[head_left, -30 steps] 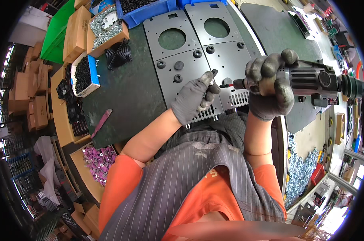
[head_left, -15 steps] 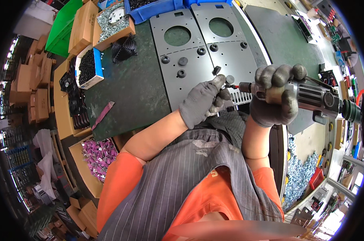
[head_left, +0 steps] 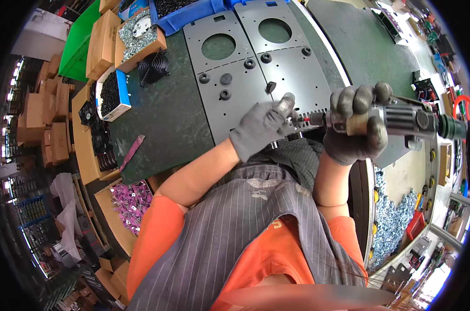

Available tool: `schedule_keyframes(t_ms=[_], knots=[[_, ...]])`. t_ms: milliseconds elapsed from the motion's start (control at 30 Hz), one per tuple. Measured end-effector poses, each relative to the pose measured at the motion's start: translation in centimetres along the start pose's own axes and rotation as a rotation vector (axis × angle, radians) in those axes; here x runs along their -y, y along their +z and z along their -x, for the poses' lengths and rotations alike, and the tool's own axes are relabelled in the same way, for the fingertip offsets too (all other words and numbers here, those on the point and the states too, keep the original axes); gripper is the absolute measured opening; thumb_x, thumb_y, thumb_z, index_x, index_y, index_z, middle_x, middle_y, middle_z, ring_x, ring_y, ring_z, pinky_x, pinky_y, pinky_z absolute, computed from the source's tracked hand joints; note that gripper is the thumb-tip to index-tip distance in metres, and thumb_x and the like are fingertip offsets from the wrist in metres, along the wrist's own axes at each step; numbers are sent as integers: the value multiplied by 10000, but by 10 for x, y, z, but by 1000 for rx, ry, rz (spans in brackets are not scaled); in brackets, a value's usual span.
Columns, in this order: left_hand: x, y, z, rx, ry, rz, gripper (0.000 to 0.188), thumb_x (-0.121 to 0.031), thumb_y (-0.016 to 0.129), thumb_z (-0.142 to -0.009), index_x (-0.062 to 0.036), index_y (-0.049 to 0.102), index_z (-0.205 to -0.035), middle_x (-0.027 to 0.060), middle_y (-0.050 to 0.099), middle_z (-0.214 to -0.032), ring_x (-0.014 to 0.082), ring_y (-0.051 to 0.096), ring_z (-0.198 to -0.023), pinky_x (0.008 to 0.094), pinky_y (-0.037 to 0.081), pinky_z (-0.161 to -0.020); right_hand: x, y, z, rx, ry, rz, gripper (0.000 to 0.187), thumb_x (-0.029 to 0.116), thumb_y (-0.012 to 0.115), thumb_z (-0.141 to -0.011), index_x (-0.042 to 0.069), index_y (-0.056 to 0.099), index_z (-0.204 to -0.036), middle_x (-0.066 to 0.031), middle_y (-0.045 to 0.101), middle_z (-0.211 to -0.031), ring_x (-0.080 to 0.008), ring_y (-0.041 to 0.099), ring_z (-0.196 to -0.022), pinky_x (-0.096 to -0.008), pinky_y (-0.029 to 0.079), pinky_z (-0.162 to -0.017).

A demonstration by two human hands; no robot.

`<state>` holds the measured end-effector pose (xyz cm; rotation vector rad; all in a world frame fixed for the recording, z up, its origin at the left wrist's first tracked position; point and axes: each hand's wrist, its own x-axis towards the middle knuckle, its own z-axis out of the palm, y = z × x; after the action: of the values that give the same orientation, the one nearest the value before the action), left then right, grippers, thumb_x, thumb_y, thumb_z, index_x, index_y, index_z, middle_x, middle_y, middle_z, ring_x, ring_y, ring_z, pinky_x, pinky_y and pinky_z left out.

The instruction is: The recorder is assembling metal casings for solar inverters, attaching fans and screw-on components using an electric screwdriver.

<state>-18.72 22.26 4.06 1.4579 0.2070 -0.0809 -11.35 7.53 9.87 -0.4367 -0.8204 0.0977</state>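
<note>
My right hand (head_left: 355,124), in a grey glove, is wrapped round a pneumatic screwdriver (head_left: 401,120) held sideways, its bit pointing left. My left hand (head_left: 263,127), gloved too, is pinched at the bit's tip; a small shiny piece shows there, too small to name. Both hands are above the near end of two grey metal plates (head_left: 284,72) lying side by side, each with a large round hole. Black round feet (head_left: 225,95) sit on the plates, several of them with a hollow centre. One black foot (head_left: 271,87) stands on edge just beyond my left fingers.
Blue bins (head_left: 188,18) with black parts stand at the far edge. To the left are a carton of silvery screws (head_left: 136,44), a box of black screws (head_left: 109,96), a black coiled part (head_left: 153,68) and a pink strip (head_left: 132,153). Pink parts (head_left: 130,205) fill a lower carton.
The plates and table have shifted slightly left in view. The screwdriver lies a little more level, its bit still at my left fingertips. A round cap beside those fingers no longer shows.
</note>
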Motion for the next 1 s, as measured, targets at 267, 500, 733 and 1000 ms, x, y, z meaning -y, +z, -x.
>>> schedule_keyframes(t_ms=[267, 500, 733, 1000], knots=[[-24, -7, -38, 32, 311, -1386, 241, -323, 581, -857, -207, 656, -1055, 56, 641, -889, 257, 631, -773, 368, 501, -657, 24, -31, 9, -339, -16, 100, 461, 184, 597, -768, 67, 463, -1193, -83, 575, -855, -215, 541, -718, -340, 430, -655], [-30, 25, -67, 242, 220, -1334, 295, -363, 508, -891, -176, 636, -1080, 95, 645, -949, 289, 615, -881, 409, 485, -760, 44, -40, 11, -416, -42, 248, 462, 178, 600, -759, 67, 464, -1187, -84, 552, -828, -220, 539, -717, -350, 428, -655], [-41, 33, -67, 324, 192, -1368, 340, -370, 534, -877, -184, 614, -1149, 95, 646, -998, 282, 618, -914, 398, 482, -789, 71, -56, 13, -506, -75, 441, 454, 132, 591, -751, 40, 461, -1177, -107, 542, -824, -230, 544, -719, -353, 458, -667], [-20, 70, -73, 356, 257, -1146, 318, -375, 532, -875, -177, 623, -1107, 86, 637, -1019, 261, 601, -963, 380, 472, -813, 55, -58, 5, -561, -61, 607, 424, 8, 579, -739, -18, 461, -1146, -106, 541, -757, -146, 536, -606, -354, 503, -651]])
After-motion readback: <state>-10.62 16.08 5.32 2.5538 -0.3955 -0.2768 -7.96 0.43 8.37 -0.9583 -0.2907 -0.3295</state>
